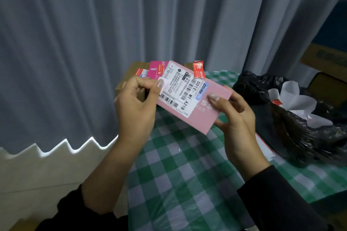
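A flat pink parcel is held in the air above a green-and-white checked tablecloth. A white shipping label with barcodes covers its upper face. My left hand pinches a lifted corner of that label between thumb and fingers. My right hand grips the parcel's right end, thumb on top and fingers underneath.
An open cardboard box behind the parcel holds more pink and red packets. A black rubbish bag with white crumpled paper sits on the right. Grey curtains hang behind; another carton stands at far right.
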